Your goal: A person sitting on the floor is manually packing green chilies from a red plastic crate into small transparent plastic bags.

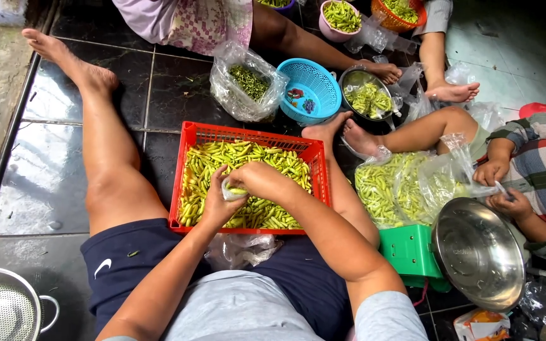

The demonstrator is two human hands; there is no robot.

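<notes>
I see my left hand curled round a small clear plastic bag, pinching it w/ a few green chilies inside, over the near middle of the red crate. My right hand is pressed together at the bag's mouth, fingers closed on it; can't tell if a chili is in the grip. The crate sits on the dark tile floor between my legs, full of green chilies. Past the crate's far edge: clear bag of stems, blue basket, metal bowl. By the crate's right edge, a green scale w/ steel pan. Another person's hands hold a bag near it. Colander at the floor's near-left corner.
</notes>
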